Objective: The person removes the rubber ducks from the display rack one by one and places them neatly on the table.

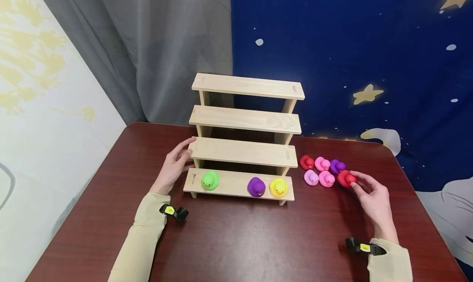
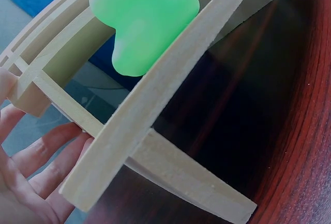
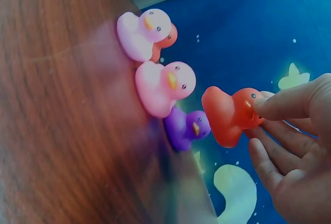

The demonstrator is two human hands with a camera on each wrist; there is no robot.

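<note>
A red duck is pinched between the thumb and fingertips of the right hand; in the right wrist view it is seen raised above the table, towards the right far corner. Just beside it, five ducks are set in two short rows: a second red duck, a pink duck and a purple duck nearer the far edge, with a lilac duck and another pink duck in front. The wooden stand, placed near the middle of the far edge, is gripped at its left end by the left hand, the fingers being spread slightly apart along its side. On the lowest board, a green duck is placed near the left end, a yellow duck near the right end, and a second purple duck just beside the yellow one. The table is backed by a grey curtain and a blue cloth printed with stars.
</note>
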